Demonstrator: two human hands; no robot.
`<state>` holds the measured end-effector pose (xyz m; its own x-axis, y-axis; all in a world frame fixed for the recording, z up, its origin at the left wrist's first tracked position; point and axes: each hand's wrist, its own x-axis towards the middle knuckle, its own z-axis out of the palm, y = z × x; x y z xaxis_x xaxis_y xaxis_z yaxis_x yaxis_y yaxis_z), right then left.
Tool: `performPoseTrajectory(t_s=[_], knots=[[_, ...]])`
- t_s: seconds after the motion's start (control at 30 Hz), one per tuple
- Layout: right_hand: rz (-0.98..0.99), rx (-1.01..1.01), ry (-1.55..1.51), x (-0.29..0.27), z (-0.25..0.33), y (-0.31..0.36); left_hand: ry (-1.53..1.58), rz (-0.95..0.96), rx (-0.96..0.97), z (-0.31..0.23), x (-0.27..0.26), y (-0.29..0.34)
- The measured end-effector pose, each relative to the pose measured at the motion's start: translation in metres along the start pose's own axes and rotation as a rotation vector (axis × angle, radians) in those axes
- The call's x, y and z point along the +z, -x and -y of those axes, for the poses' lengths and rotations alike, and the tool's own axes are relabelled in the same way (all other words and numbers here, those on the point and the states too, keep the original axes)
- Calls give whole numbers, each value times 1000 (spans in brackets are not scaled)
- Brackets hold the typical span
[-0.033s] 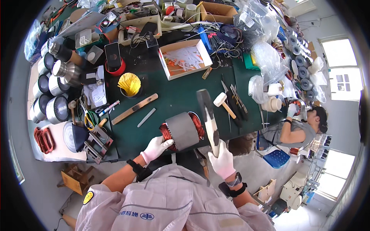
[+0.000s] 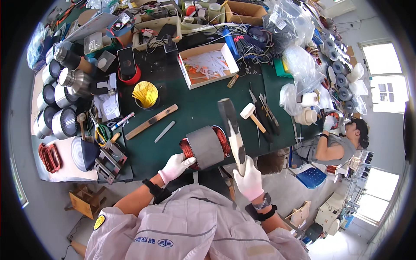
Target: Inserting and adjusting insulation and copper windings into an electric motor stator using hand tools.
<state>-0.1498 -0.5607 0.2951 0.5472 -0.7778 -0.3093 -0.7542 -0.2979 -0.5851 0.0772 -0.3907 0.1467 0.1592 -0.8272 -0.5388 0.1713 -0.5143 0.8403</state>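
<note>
A motor stator (image 2: 207, 148) with a grey cylindrical core lies on its side at the near edge of the green table. Red-brown copper windings (image 2: 223, 142) bulge from both its ends. My left hand (image 2: 175, 167), in a white glove, grips the winding at the stator's left end, thumb toward the core. To the right of the stator, my gloved right hand (image 2: 249, 180) is closed round the lower end of a wooden stick (image 2: 234, 138). This stick has a dark upper end and a pale, dark-blotched shaft. It is raised upright, apart from the stator.
A white-headed mallet (image 2: 248, 111), scissors and knives lie to the right. Another wooden stick (image 2: 151, 122) and a grey strip (image 2: 164, 131) are at left. Beyond stand a yellow-filled cup (image 2: 145, 95) and a carton (image 2: 189, 83). Wire spools (image 2: 64, 123) crowd the left; a co-worker (image 2: 333, 145) sits right.
The stick's dark upper end has shifted slightly left and up. My right hand has moved a little with it. The left hand and stator stay in place.
</note>
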Motion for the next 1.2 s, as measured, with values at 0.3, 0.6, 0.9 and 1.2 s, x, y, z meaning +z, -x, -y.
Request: performPoseTrajectory(t_s=[0.3, 0.6, 0.9, 1.2], knots=[[-68, 63, 141, -1, 12, -22, -219, -26, 103, -8, 17, 14], [112, 276, 301, 14, -27, -18, -171, -102, 141, -4, 15, 8], [75, 174, 302, 28, -11, -32, -90, -113, 128, 1, 0, -4], [206, 131, 369, 17, -2, -49, -142, -127, 120, -8, 3, -4]])
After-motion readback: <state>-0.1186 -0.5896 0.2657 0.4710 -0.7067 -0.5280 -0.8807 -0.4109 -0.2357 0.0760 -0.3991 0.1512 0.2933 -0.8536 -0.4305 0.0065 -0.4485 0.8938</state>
